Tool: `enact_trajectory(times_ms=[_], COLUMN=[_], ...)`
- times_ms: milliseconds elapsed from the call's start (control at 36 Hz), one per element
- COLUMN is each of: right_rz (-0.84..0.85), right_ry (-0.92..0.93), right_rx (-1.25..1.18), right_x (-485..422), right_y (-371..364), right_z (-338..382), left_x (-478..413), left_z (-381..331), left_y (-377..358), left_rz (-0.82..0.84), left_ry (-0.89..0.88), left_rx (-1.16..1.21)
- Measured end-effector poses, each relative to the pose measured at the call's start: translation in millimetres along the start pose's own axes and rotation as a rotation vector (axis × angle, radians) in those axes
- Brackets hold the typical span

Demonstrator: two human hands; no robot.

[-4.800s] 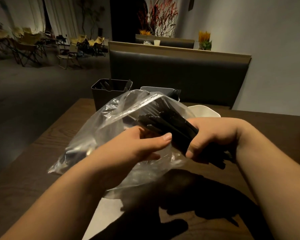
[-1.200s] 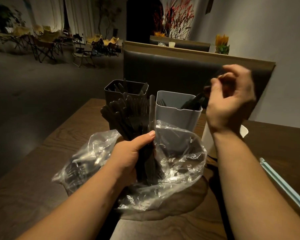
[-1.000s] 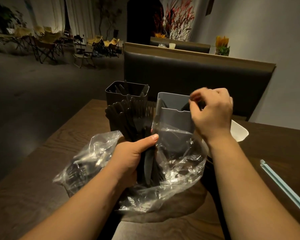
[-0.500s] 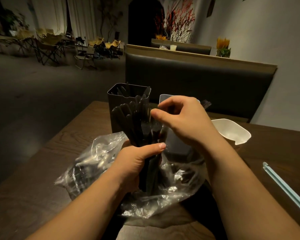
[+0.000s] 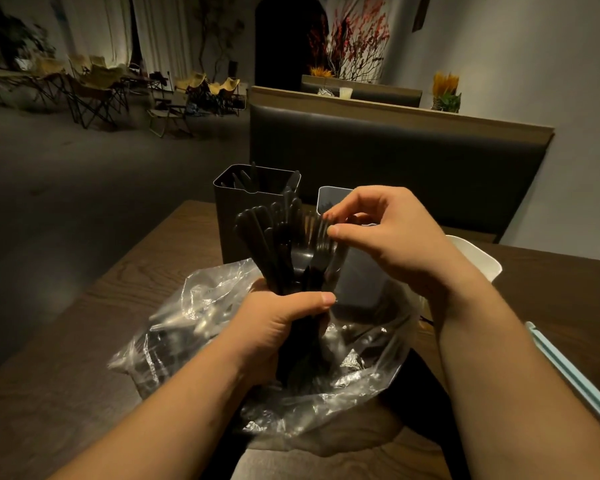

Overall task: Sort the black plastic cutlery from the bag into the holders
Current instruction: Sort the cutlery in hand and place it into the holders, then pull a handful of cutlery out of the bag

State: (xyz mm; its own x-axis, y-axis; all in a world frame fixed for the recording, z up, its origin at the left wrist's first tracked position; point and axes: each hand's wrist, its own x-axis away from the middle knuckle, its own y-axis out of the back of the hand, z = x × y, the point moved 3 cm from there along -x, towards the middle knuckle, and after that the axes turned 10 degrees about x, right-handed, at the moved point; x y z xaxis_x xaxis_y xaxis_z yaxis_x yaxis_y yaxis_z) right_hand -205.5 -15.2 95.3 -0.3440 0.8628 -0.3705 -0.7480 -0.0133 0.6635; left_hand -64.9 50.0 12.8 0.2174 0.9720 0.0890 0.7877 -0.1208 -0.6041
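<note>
My left hand (image 5: 274, 323) grips an upright bundle of black plastic cutlery (image 5: 278, 244) by the handles, above the crumpled clear plastic bag (image 5: 326, 403) on the table. My right hand (image 5: 392, 237) pinches the tines of a black fork (image 5: 321, 244) at the right side of the bundle. Behind stand a dark holder (image 5: 232, 220) with several pieces in it, a grey holder (image 5: 357, 282) partly hidden by my right hand, and a white holder (image 5: 478, 254) at the right.
The wooden table (image 5: 84, 341) ends at the left with open floor beyond. A dark bench backrest (image 5: 413, 161) stands behind the holders. A pale blue strip (image 5: 575, 375) lies at the right edge of the table.
My right hand came back from the grey holder to the bundle and now pinches a fork's tines. My left hand keeps holding the bundle upright.
</note>
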Motion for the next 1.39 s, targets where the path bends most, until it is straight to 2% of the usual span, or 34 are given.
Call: enact_trajectory(times_ms=[278,472,556,639,722,806,917,1028,1278,1389], right_rz=[-0.256,-0.494,-0.691,-0.998,-1.271,-1.411,-1.405,-1.302,-0.904,-0.669], right_ry=[-0.021,-0.053,-0.064,-0.067,-0.019,0.039,0.121,0.138,0.156,0.040], right_rx=[-0.075,-0.279,-0.331,-0.337,-0.225,-0.081,0.021,0.139,0.350,0.590], right_x=[-2.3,1.3,3.5,10.0,20.8,27.0,22.9,15.9,3.2,-0.2], right_y=[3.4,20.4,35.3,57.6,74.3,76.3,68.3,53.3,38.5,35.4], right_z=[-1.9,-4.8,-10.9,-21.5,-24.1,-18.8,-19.8,-30.6,-48.0,-54.7], left_x=[-6.3,-8.9,-9.0,-10.1,-11.8,-13.3,-13.4,-13.6,-14.7,-14.1], left_z=[1.8,7.3,7.6,6.2,5.7,6.1,4.9,3.3,3.2,2.7], left_y=[7.4,9.6,11.0,10.6,11.5,12.9,13.2,13.6,14.5,15.4], left_rz=[-0.039,-0.001,-0.029,-0.063,-0.076,-0.080,-0.098,-0.093,-0.069,-0.070], left_ry=[-0.045,-0.048,-0.061,-0.107,-0.107,-0.095,-0.109,-0.119,-0.112,-0.096], left_rx=[-0.010,-0.049,-0.071,-0.013,0.037,0.081,0.111,0.136,0.192,0.198])
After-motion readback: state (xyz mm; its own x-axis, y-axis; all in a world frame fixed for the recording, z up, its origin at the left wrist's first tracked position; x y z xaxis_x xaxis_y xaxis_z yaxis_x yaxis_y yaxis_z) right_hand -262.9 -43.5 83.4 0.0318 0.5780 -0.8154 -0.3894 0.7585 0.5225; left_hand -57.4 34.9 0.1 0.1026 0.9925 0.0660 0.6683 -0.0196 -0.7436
